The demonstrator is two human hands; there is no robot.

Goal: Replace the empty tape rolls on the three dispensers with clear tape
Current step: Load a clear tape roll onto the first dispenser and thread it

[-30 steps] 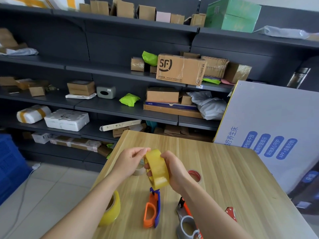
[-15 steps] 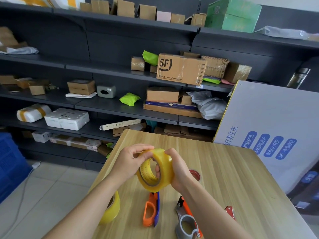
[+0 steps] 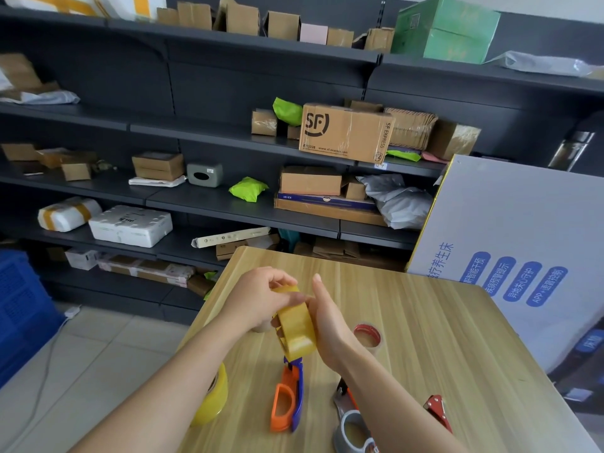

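Both hands hold a yellowish clear tape roll (image 3: pixel 297 328) above the wooden table (image 3: pixel 441 354). My right hand (image 3: pixel 330 322) cups the roll from the right. My left hand (image 3: pixel 258 299) pinches its top edge with the fingertips. Below the roll an orange and blue tape dispenser (image 3: pixel 287 395) lies flat. A grey and orange dispenser (image 3: pixel 351 426) lies near the front edge, partly behind my right forearm. A red dispenser (image 3: pixel 438 411) shows at the right. A second yellowish roll (image 3: pixel 212 398) stands on the table's left edge under my left forearm.
A roll with a red core (image 3: pixel 367 335) lies flat right of my right hand. A large white and blue printed box (image 3: pixel 510 256) leans against the table's far right side. Dark shelves (image 3: pixel 228 207) with parcels stand behind, and a blue crate (image 3: pixel 19 308) sits on the floor at left.
The roll has been turned in my hands and tilted; my left fingers shifted onto its top edge, and my right fingers straightened along its side.
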